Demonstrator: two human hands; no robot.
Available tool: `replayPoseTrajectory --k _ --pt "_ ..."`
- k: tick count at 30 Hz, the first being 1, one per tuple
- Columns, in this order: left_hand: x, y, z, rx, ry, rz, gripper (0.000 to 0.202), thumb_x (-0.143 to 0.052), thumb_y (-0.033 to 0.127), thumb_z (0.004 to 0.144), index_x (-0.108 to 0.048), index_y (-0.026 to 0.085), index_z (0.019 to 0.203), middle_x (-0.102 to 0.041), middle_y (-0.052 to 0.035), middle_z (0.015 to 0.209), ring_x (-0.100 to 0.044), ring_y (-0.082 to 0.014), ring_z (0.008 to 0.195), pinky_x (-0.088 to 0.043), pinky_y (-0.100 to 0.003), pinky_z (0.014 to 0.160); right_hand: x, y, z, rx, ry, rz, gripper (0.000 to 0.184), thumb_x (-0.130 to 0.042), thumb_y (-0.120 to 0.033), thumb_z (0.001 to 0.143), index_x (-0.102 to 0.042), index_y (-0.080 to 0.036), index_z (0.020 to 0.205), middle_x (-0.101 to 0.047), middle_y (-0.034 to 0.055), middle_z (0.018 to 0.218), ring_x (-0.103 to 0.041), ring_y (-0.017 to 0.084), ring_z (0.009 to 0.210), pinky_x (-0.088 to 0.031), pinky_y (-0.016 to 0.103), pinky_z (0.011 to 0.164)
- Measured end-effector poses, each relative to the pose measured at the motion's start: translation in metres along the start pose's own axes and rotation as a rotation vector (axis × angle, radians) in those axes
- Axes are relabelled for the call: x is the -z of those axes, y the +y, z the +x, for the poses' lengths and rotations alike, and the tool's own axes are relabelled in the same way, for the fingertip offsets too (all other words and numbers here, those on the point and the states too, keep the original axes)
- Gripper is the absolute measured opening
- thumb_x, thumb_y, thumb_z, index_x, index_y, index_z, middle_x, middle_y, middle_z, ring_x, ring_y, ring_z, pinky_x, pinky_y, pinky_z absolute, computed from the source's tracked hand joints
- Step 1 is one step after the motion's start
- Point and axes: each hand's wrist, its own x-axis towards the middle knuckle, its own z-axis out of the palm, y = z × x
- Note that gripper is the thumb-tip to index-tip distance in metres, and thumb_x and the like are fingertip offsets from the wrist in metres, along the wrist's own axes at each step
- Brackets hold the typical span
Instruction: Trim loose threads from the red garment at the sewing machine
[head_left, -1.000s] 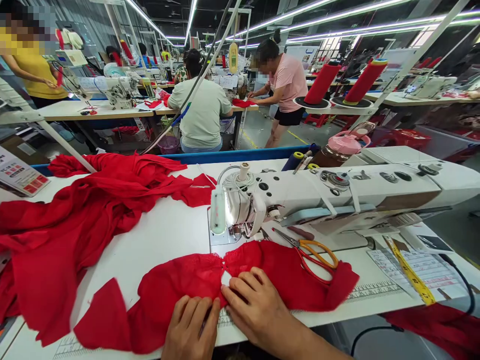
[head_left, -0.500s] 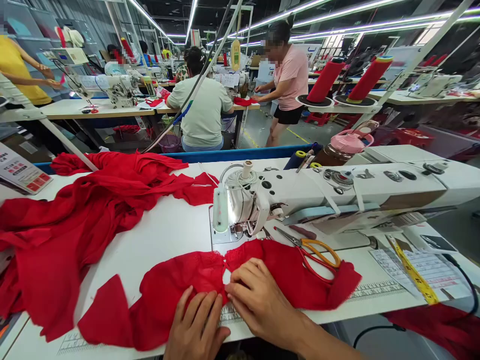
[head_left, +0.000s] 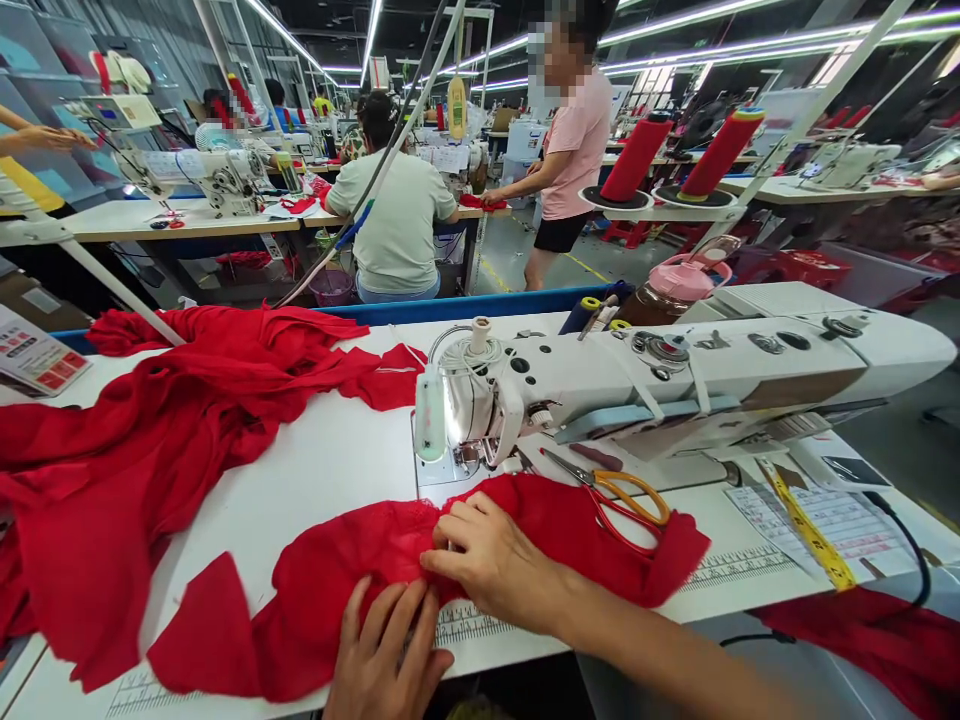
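Red fabric piece (head_left: 570,540) lies on desk (head_left: 330,470), just before sewing machine (head_left: 675,370) head. Our right hand (head_left: 487,560) has pushed its centre join nearer machine than a second ago. Left hand (head_left: 386,650) fingers (head_left: 397,610) released, flat on cloth. Right fingers (head_left: 457,520) curled on join: pinching or pressing, we cannot tell.

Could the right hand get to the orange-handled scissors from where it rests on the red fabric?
Probably yes. The right hand rests on the red fabric piece; the scissors lie uncovered just to its right, in front of the sewing machine, with nothing between them.
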Motion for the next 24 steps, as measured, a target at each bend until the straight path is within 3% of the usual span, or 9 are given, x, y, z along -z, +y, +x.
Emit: replayPoseTrajectory --k 6,12,20,24 --pt "0.000 0.002 0.000 0.021 0.001 -0.020 0.029 -0.055 0.032 0.100 -0.072 0.014 0.115 -0.073 -0.0118 0.115 -0.062 -0.0258 0.112 -0.025 -0.052 0.122 0.003 0.013 0.012 0.187 0.013 -0.063 0.010 -0.062 -0.014 0.095 -0.067 -0.020 0.088 -0.066 -0.0006 0.093 -0.050 0.016 0.084 -0.031 0.034 0.071" --pt "0.004 -0.001 0.002 -0.068 -0.072 0.003 0.028 -0.057 0.029 0.100 -0.069 0.011 0.118 -0.068 -0.0159 0.125 -0.058 -0.0284 0.127 -0.019 -0.059 0.124 0.000 0.012 0.016 0.309 0.064 -0.201 0.027 -0.047 -0.008 0.100 -0.059 -0.016 0.076 -0.060 0.0020 0.078 -0.047 0.016 0.074 -0.031 0.033 0.067" --pt "0.018 -0.013 0.008 -0.191 -0.162 0.101 0.033 -0.051 0.032 0.103 -0.067 0.012 0.124 -0.072 -0.0103 0.124 -0.060 -0.0238 0.124 -0.009 -0.050 0.127 0.006 0.017 0.005 0.403 0.103 -0.231 0.024 -0.053 -0.010 0.100 -0.064 -0.018 0.081 -0.067 -0.0011 0.088 -0.050 0.013 0.074 -0.035 0.033 0.069" --pt "0.022 -0.011 0.018 -0.198 -0.116 0.152 0.041 -0.044 0.037 0.105 -0.070 0.008 0.118 -0.075 -0.0101 0.115 -0.064 -0.0232 0.113 -0.007 -0.048 0.128 0.011 0.018 -0.004 0.347 0.078 -0.188 0.018 -0.051 -0.012 0.103 -0.068 -0.017 0.107 -0.071 0.0007 0.108 -0.057 0.014 0.090 -0.040 0.034 0.085"
